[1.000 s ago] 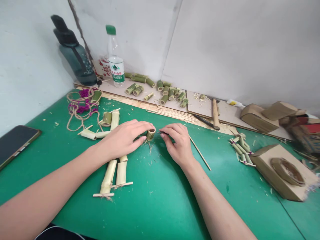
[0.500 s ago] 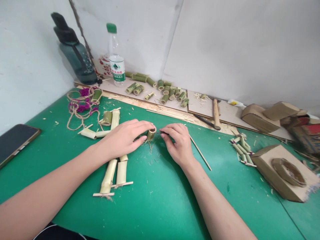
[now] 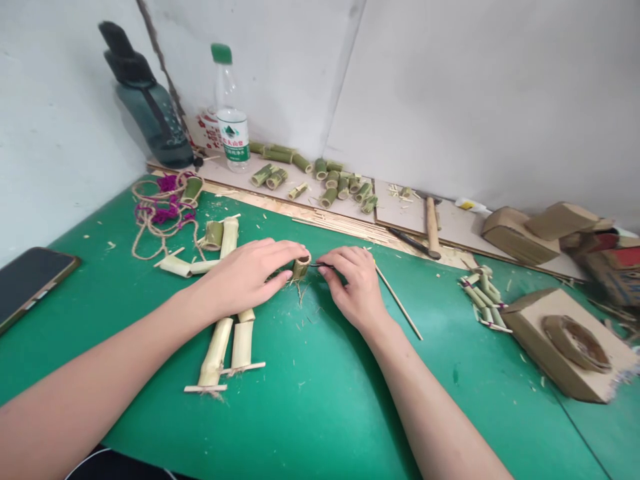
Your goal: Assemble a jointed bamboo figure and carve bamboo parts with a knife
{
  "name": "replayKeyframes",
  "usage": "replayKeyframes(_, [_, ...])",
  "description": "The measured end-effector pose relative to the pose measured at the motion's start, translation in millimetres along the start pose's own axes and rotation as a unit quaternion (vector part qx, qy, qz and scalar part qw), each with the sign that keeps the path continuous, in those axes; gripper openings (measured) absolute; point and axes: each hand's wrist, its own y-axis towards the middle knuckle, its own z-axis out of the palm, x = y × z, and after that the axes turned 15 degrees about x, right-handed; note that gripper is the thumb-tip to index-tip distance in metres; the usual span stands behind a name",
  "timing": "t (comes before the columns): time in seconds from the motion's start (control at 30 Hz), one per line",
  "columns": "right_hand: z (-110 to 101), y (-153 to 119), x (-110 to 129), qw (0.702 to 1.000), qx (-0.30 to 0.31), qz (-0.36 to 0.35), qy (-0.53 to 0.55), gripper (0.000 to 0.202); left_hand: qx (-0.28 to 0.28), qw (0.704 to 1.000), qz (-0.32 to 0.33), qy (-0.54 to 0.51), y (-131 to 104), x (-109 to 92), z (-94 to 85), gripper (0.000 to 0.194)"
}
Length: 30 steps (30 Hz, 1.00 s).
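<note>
My left hand (image 3: 255, 270) steadies a short bamboo tube (image 3: 301, 268) upright on the green table, its fingertips at the tube's rim and side. From the right, my right hand (image 3: 353, 280) pinches a thin dark pointed tool (image 3: 317, 265), mostly hidden by the fingers. Its tip reaches the tube's wall; I cannot tell how deep it goes. Fine bamboo fibres (image 3: 300, 290) lie at the tube's foot. Under and around my left forearm lies a figure of pale bamboo pieces (image 3: 216, 350) joined with thin sticks.
Behind, a board holds several cut bamboo tubes (image 3: 330, 197), a hammer (image 3: 432, 227) and a plastic water bottle (image 3: 234, 133). Left are twine (image 3: 145, 233) and a phone (image 3: 35, 283). Right of my hand lies a thin stick (image 3: 400, 303), then a small bamboo figure (image 3: 484, 297) and cardboard pieces (image 3: 530, 343).
Both hands keep nearly the same pose at the tube. The whole view has shifted very slightly; nothing has been let go.
</note>
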Motion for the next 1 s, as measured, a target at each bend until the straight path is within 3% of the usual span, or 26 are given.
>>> replayKeyframes(0.3, [-2.1,0.6,1.2,1.0,0.018,0.011,0.007,0.014,0.004,1.0,-0.009,-0.01,0.2,-0.4,0.1,0.044])
replayKeyframes(0.57, [0.0,-0.8,-0.4,0.995,0.092,0.016,-0.025,0.009,0.004,1.0,-0.02,-0.005,0.4,-1.0,0.5,0.045])
replayKeyframes(0.83, [-0.1,-1.3,-0.4,0.999,-0.026,-0.026,0.014,0.012,0.004,1.0,-0.015,-0.014,0.2,-1.1,-0.1,0.044])
replayKeyframes(1.0, [0.6,-0.8,0.9,0.998,-0.032,-0.046,0.028,0.012,-0.006,1.0,-0.01,-0.018,0.1,-1.7,0.4,0.037])
